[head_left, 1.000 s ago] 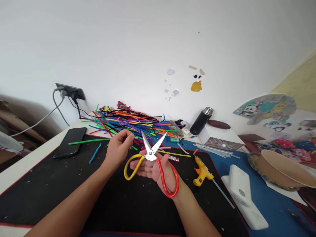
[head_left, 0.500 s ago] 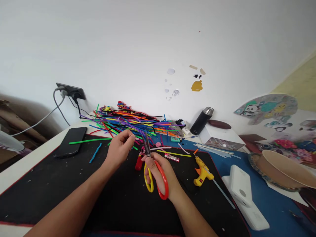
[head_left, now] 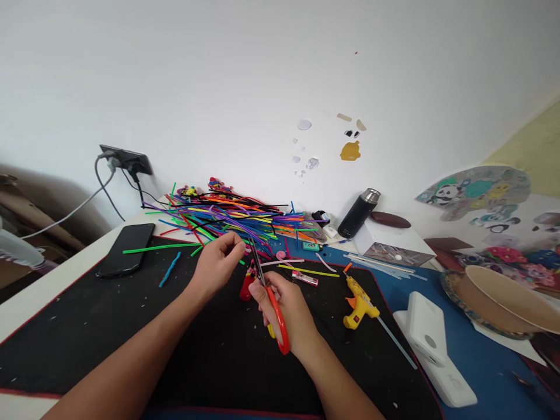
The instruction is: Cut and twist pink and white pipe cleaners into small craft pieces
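My right hand [head_left: 291, 306] is closed round a pair of scissors [head_left: 278, 324] with a red handle loop; only a sliver of the yellow loop shows below the fingers. The dark blades point up and away, their tips close beside the fingertips of my left hand [head_left: 217, 261]. That hand is closed in a pinch; what lies between thumb and finger is too small to make out. Just behind the blades, a red-handled tool [head_left: 245, 288] lies on the black mat [head_left: 210, 361]. A pink lighter [head_left: 305, 278] and a yellow pipe cleaner [head_left: 312, 270] lie beyond my right hand.
A heap of coloured pipe cleaners [head_left: 236, 216] lies along the wall. To the left are a black phone [head_left: 126, 249] and a twisted blue piece [head_left: 169, 269]. On the right are a yellow glue gun [head_left: 361, 303], a black flask [head_left: 359, 213] and a white power bank [head_left: 426, 326].
The scissors have turned in my right hand, and their tips have swung left towards my left fingertips. The yellow loop is now mostly hidden. My left hand has shifted slightly right.
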`<state>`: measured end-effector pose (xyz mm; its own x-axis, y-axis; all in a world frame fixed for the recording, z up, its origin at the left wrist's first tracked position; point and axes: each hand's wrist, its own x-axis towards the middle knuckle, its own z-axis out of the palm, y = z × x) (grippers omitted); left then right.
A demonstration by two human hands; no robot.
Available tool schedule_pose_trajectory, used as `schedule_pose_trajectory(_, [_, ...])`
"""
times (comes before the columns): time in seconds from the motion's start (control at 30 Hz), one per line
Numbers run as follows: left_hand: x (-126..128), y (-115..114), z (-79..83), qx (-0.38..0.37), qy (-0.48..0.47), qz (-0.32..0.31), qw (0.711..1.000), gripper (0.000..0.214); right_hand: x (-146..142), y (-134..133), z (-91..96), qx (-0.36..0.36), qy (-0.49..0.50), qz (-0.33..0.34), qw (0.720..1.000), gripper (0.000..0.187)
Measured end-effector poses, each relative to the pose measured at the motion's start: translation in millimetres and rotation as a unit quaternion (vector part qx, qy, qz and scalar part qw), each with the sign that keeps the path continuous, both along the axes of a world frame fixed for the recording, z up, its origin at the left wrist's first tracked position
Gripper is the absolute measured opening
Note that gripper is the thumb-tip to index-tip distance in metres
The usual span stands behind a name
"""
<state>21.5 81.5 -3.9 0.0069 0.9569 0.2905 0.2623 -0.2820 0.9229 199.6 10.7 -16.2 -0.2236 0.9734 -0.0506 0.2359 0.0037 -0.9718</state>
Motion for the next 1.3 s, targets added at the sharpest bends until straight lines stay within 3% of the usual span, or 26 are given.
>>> schedule_pose_trajectory(0.33, [0.6,-0.4,-0.8,-0.007,0.018,-0.013,1.0,0.029,0.7,2.1,-3.8,0.022,-0.036,0.0,0.999,0.038])
schedule_pose_trajectory(0.63, [1.0,-1.4,-0.2,-0.017,0.025,-0.021,0.999,0.029,-0.5,0.4,0.8,0.043,-0.077,-0.013,0.996,0.037])
schedule_pose_trajectory(0.9, [1.3,-0.7,-0.5,-0.013,0.027,-0.011,1.0,0.028,-1.1,2.1,3.7,0.104,-0.118,-0.02,0.987,0.033])
schedule_pose_trajectory(1.3, [0.4,-0.6,-2.6,-0.013,0.03,-0.014,0.999,0.028,-1.5,1.7,7.7,0.121,-0.162,-0.036,0.979,0.027])
